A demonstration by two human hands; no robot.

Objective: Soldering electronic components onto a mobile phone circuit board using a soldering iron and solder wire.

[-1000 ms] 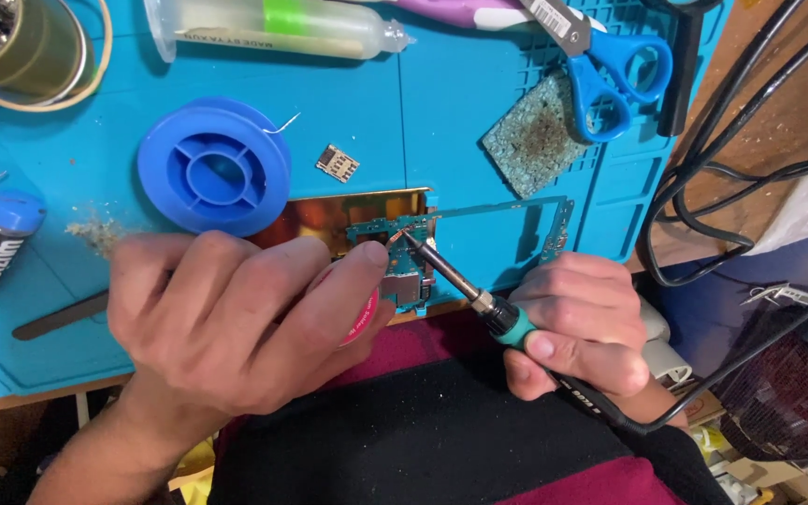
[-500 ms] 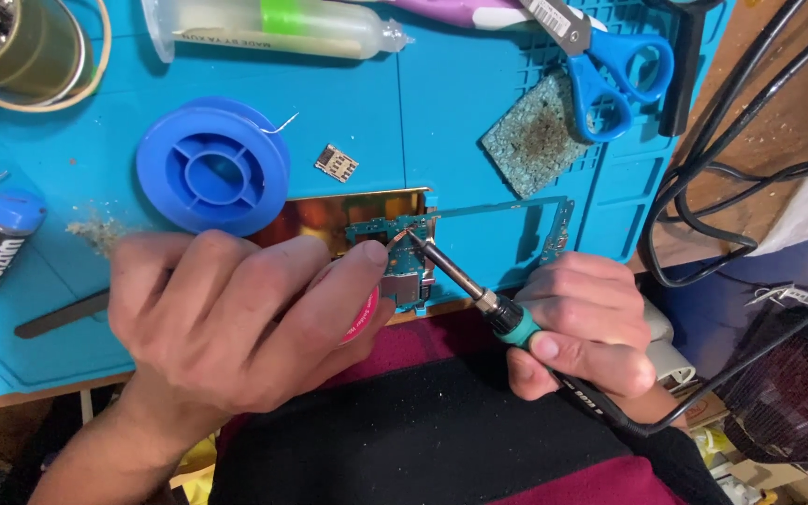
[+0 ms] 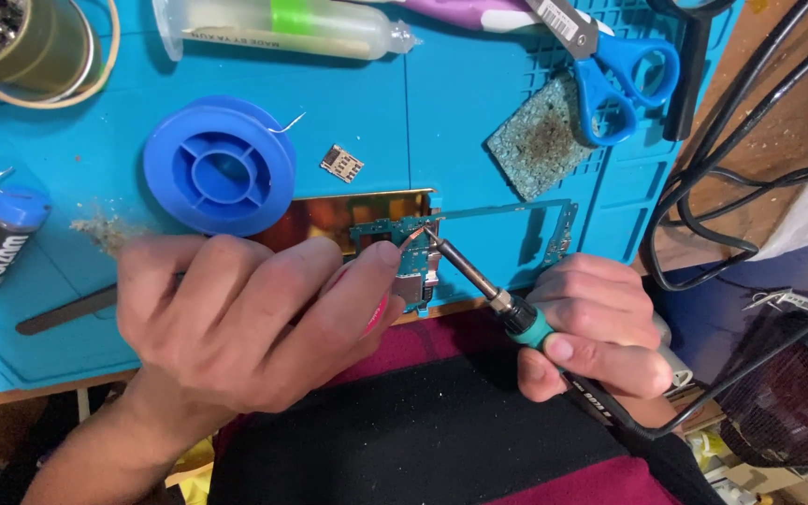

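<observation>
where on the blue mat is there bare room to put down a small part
Bare mat lies left of the blue spool, and between the small metal part and the sponge pad. Around the circuit board both hands crowd it.

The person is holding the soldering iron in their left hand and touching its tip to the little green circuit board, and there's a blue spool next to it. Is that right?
Not quite. The head view shows the soldering iron in the right hand, not the left. Its tip does touch the circuit board, and the blue spool lies beside it. The left hand steadies the board.

Blue spool [image 3: 220, 165] crowds board; mat [image 3: 479, 122] beyond open.
</observation>
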